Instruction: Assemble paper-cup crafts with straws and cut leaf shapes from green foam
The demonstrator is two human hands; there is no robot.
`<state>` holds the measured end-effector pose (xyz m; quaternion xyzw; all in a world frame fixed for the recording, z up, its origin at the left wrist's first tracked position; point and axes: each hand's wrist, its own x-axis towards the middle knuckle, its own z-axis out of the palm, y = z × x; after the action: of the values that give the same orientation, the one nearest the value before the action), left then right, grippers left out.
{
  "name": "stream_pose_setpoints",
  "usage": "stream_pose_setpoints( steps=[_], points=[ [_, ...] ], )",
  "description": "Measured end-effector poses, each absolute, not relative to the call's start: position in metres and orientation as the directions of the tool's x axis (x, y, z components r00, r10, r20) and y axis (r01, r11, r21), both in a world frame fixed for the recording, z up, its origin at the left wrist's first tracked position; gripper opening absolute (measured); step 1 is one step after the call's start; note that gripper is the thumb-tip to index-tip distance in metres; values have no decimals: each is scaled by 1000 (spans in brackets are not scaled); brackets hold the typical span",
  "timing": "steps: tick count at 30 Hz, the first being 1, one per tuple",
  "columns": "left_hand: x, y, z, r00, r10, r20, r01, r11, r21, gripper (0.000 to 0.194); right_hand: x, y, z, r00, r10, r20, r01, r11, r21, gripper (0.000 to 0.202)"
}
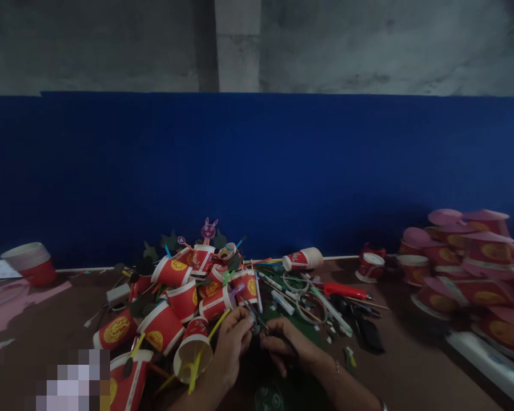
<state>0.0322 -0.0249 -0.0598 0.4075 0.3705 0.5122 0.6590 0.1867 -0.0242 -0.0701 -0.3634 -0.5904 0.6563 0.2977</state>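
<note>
Near the front middle, my left hand (236, 337) pinches a small pale piece (251, 321), too small and dark to make out. Just right of it, my right hand (285, 342) is closed on dark-handled scissors (263, 325), whose blades point up and left towards the left fingertips. A big heap of red paper cups with yellow prints (160, 331) lies close to the left hand. One cup (192, 354) lies on its side by the left wrist, with a yellow strip at its mouth. A bunny cutout (208, 230) rises above the heap.
At the right, red cups with pink tops (488, 251) are piled beside a white power strip (492, 365). A red tool (346, 290), tape rings (312, 306) and pens lie mid-right. Stacked cups (32, 262) and pink paper (4, 305) are at the left. A blue partition (257, 171) stands behind.
</note>
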Motion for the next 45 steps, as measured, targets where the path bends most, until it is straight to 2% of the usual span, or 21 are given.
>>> stream_pose_setpoints(
  steps=[10, 15, 19, 25, 27, 31, 33, 40, 45],
  points=[
    [32, -24, -63, 262, 963, -63, -419, 172, 891, 21, 199, -21, -65, -599, 780, -182, 101, -152, -983, 29],
    [31, -33, -54, 343, 936, -74, -413, 221, 884, 15, 200, -20, -60, -493, 857, -152, 16, -166, -986, 29],
    [35, -37, -53, 468, 877, -112, -117, 187, 975, 16, 202, -19, -61, -353, 931, -91, -95, -133, -987, 27],
    [35, -45, -65, 455, 888, -63, 185, -25, 982, 20, 203, -18, -62, -289, 954, -85, -114, -122, -986, 32],
    [31, -50, -63, 459, 887, -36, 325, -130, 937, 27, 202, -18, -61, -288, 954, -89, -116, -127, -985, 31],
    [22, -58, -55, 514, 856, -57, 643, -340, 686, 44, 200, -19, -63, -293, 952, -89, -123, -130, -984, 28],
    [21, -59, -53, 509, 858, -66, 655, -337, 676, 42, 200, -19, -65, -283, 956, -78, -135, -120, -984, 28],
    [31, -43, -55, 346, 938, -1, 542, -199, 817, 11, 202, -20, -61, -246, 968, -41, -160, -83, -984, 27],
    [37, -32, -61, 183, 980, 71, 405, -141, 903, 13, 201, -20, -57, -286, 958, -28, -288, -114, -951, 33]
  ],
)
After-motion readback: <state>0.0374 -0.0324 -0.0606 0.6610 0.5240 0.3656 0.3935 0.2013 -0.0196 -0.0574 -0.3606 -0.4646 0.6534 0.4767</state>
